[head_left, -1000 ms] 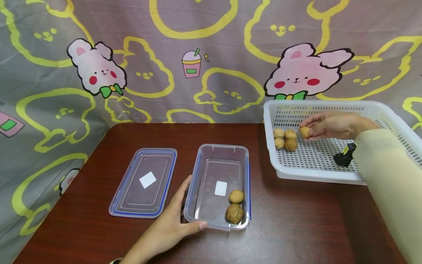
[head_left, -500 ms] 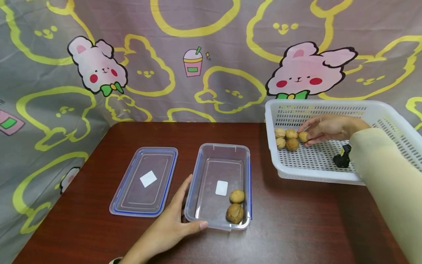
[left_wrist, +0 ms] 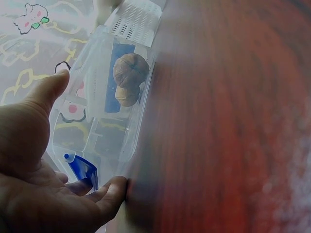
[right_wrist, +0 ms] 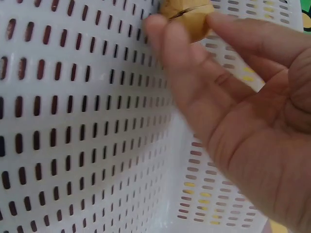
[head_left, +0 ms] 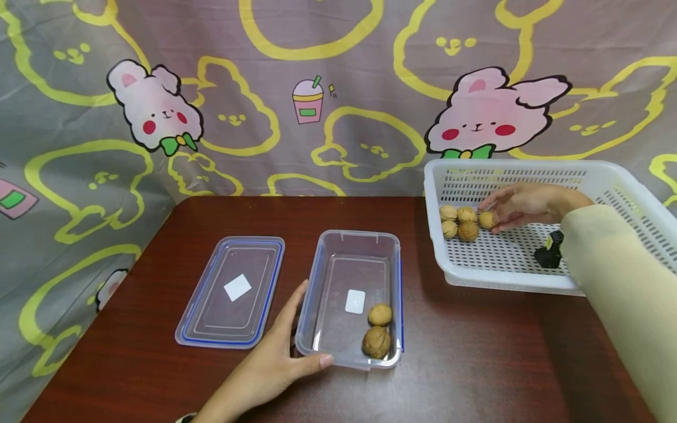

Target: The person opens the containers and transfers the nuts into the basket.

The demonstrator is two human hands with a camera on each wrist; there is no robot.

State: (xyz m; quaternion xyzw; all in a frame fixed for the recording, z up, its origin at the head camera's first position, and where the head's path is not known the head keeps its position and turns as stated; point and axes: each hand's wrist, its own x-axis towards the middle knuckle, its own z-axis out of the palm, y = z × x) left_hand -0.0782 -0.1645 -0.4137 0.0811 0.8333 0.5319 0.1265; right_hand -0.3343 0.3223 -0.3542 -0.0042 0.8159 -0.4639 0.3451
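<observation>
My left hand (head_left: 270,361) holds the near left corner of a clear plastic food container (head_left: 344,276). Its thumb lies along the front rim and its fingers along the left side; the left wrist view shows them beside a blue clip (left_wrist: 83,170). Inside, at the right, lie a darker walnut (head_left: 376,342) and a lighter walnut (head_left: 379,315). In a white perforated basket (head_left: 508,281), my right hand (head_left: 534,204) pinches a walnut (right_wrist: 192,19) between thumb and fingers, low at the basket floor. Several more walnuts (head_left: 458,223) sit grouped just left of it.
A clear lid (head_left: 230,294) with a blue seal lies flat on the dark red table (head_left: 460,364), left of the container. By the right sleeve shows a black device (head_left: 550,251) over the basket floor. A patterned curtain (head_left: 338,100) hangs behind the table.
The right hand has lowered the walnut to the basket floor beside the group and stays there over the last half second. The left hand and the container have kept their place.
</observation>
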